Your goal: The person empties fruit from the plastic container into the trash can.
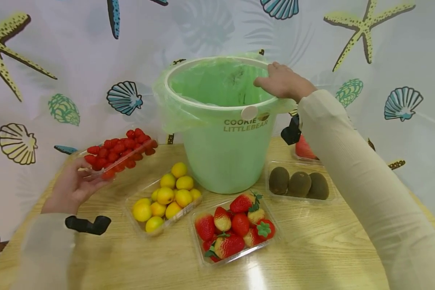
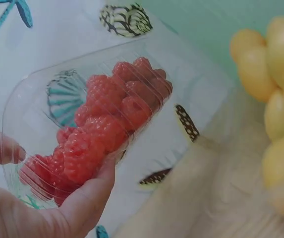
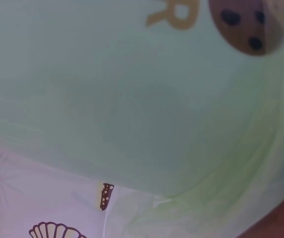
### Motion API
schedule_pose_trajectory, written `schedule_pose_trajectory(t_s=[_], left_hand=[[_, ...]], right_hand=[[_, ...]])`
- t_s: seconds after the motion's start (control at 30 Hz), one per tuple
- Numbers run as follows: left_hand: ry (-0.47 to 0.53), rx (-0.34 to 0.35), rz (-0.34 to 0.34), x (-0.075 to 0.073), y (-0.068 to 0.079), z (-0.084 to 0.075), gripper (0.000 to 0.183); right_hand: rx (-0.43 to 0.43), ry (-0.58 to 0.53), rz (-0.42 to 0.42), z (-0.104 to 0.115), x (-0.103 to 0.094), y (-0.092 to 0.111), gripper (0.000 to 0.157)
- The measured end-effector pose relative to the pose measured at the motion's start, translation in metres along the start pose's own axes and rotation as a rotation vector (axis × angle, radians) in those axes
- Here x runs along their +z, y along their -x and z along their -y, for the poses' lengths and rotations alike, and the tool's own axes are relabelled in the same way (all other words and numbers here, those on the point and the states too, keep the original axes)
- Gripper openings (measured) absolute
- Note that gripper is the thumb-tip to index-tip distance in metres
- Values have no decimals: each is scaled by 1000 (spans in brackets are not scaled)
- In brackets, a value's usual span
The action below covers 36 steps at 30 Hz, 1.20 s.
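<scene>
My left hand holds a clear plastic box of red raspberries by its near end, tilted and raised at the left. In the left wrist view, the thumb and fingers grip the clear box, and the raspberries lie heaped inside it. My right hand rests on the right side of the white rim of a pale green bin, its thumb over the opening. A thin green bag lines the bin and folds over its rim. The right wrist view is mostly filled by the bin's outer wall.
In front of the bin on the wooden table stand clear boxes of small lemons and strawberries. Kiwis in another box stand right of it, with a red fruit behind, partly hidden by my sleeve. A patterned cloth hangs behind.
</scene>
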<state>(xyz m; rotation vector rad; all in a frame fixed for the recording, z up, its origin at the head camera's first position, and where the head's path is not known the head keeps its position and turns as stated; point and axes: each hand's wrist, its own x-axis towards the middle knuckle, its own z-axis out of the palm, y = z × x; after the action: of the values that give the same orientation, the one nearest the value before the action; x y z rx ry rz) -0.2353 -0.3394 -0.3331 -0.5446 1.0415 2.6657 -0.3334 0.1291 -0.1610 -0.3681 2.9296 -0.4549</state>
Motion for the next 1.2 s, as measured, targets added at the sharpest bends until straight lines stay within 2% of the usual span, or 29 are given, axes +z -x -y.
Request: schedule_pose_trajectory(t_s=[0.13, 0.43, 0.7, 0.97, 1.13, 1.2], left_hand=[[2, 41, 7, 15, 10, -17, 35], [102, 27, 65, 44, 31, -49, 29], [103, 106, 84, 65, 39, -64, 27], [187, 161, 143, 90, 45, -80, 30], [187, 154, 104, 106, 51, -86, 33], [174, 178, 92, 113, 52, -86, 36]], right_hand=[[2, 3, -5, -1, -2, 0, 75], [17, -27, -7, 0, -2, 0, 76], [12, -19, 5, 2, 2, -1, 76], [9, -2, 5, 2, 1, 0, 76], [5, -1, 4, 1, 0, 2, 76], [0, -3, 3, 1, 0, 2, 76]])
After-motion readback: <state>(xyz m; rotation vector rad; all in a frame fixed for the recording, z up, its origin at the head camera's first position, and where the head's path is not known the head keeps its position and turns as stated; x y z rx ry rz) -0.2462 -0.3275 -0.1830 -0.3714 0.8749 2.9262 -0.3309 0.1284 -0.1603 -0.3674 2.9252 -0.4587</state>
